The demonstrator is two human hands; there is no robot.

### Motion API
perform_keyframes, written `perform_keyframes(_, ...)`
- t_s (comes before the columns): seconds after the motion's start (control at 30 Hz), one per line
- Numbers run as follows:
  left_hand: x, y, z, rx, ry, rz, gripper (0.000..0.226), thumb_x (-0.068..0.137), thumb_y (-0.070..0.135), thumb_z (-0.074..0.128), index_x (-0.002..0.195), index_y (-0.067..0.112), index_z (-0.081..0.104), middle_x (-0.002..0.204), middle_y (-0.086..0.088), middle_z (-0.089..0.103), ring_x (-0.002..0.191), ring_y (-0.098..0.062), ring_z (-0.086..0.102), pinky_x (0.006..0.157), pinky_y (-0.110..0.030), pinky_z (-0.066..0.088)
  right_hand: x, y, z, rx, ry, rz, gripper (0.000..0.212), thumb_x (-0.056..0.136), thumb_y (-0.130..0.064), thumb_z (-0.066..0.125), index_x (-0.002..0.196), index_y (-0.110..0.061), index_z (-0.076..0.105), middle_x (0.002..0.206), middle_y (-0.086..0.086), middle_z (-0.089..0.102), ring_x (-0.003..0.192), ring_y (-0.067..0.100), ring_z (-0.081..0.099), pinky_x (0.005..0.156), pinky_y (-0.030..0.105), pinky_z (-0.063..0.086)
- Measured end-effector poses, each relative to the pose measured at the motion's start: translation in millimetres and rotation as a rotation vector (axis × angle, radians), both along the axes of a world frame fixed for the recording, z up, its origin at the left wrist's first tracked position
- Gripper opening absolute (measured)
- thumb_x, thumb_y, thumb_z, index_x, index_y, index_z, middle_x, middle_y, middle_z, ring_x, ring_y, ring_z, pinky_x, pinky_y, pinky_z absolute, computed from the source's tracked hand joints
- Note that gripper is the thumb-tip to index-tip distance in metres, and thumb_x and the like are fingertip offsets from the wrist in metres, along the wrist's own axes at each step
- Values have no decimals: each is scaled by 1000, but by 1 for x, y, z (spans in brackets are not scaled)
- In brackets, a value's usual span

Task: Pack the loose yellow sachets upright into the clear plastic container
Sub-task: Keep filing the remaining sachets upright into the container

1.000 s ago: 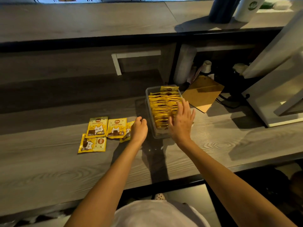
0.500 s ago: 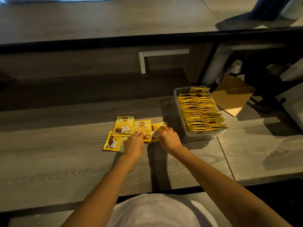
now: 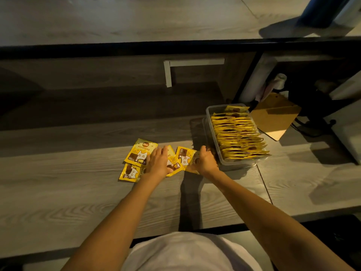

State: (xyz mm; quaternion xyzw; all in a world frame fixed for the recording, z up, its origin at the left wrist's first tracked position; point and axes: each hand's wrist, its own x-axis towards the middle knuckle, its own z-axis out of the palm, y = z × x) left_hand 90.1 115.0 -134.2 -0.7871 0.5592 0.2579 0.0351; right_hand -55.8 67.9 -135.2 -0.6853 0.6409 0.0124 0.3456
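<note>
Several loose yellow sachets lie flat on the grey wooden counter: one at the far left (image 3: 140, 154), one nearer me (image 3: 130, 172), one in the middle (image 3: 184, 157). My left hand (image 3: 159, 162) rests flat, fingers spread, on a sachet (image 3: 172, 163) between them. My right hand (image 3: 206, 160) is curled around the rightmost sachet (image 3: 192, 167), lifting its edge. Just to the right stands the clear plastic container (image 3: 210, 122), packed with a row of upright yellow sachets (image 3: 238, 133).
A brown card sheet (image 3: 275, 116) leans behind the container. White equipment (image 3: 351, 137) and dark cables (image 3: 312, 130) fill the right side. A raised shelf (image 3: 136, 20) runs along the back, with a dark cylinder (image 3: 322, 10) on it.
My right hand left the container and came down onto the rightmost loose sachet. My left hand slid over the loose sachets and opened flat. The view shifted so the container sits further right.
</note>
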Motion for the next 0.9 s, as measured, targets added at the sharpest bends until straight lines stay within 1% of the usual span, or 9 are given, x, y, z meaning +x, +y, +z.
perform_keyframes(0.07,-2,2,1,-54,5,56,93,77,30,75,148,15,16,151,-12,24,141,-30,24,115,-43,22,0,0,3,-36,-9,-3,78,66,-26,83,124,-5,35,128,19,47,120,35,49,94,42,46)
perform_keyframes(0.13,-4,5,2,-138,59,187,87,73,25,78,143,14,27,143,-12,32,132,-30,35,111,-41,31,0,2,5,-106,-6,14,61,74,-20,77,119,-4,38,125,19,49,114,37,53,89,43,47)
perform_keyframes(0.2,-5,7,7,-234,140,319,71,77,19,75,137,10,37,138,-12,36,126,-30,42,105,-40,37,-1,2,10,-172,-43,35,46,82,-13,68,117,-4,41,123,19,51,111,38,54,87,44,47)
perform_keyframes(0.37,-11,-5,39,-434,229,455,35,87,11,62,121,5,53,123,-14,56,118,-29,51,84,-32,43,-2,-9,42,-288,-345,-19,44,81,-5,65,118,-5,41,118,16,55,106,30,57,86,44,51)
perform_keyframes(0.47,-13,-18,65,-585,297,516,34,90,9,58,124,8,56,118,-16,62,117,-32,51,88,-36,43,-2,-23,66,-390,-525,-144,40,84,-1,62,117,-8,40,115,14,60,106,25,61,83,43,57)
perform_keyframes(0.53,-16,-28,80,-682,325,498,31,91,7,54,122,10,58,117,-14,63,117,-30,49,91,-33,40,-6,-36,81,-442,-609,-193,33,86,-3,60,114,-6,44,115,13,62,106,22,62,82,38,58)
perform_keyframes(0.67,-31,-54,99,-833,329,421,33,91,2,51,118,14,64,114,-11,66,113,-29,55,89,-25,39,-27,-68,104,-597,-604,-205,18,87,-3,59,105,-3,56,105,12,66,98,19,63,79,32,56)
perform_keyframes(0.8,-59,-85,110,-924,342,333,38,84,-9,49,111,9,70,109,-16,70,103,-31,62,93,-30,44,-61,-98,114,-662,-589,-267,16,87,3,56,102,-2,56,100,14,65,96,25,62,82,40,52)
perform_keyframes(0.9,-80,-107,108,-948,376,217,36,82,-12,50,107,5,71,105,-16,72,103,-32,64,96,-37,48,-90,-116,116,-661,-534,-281,22,88,6,53,109,-2,55,108,15,64,103,24,60,84,34,51)
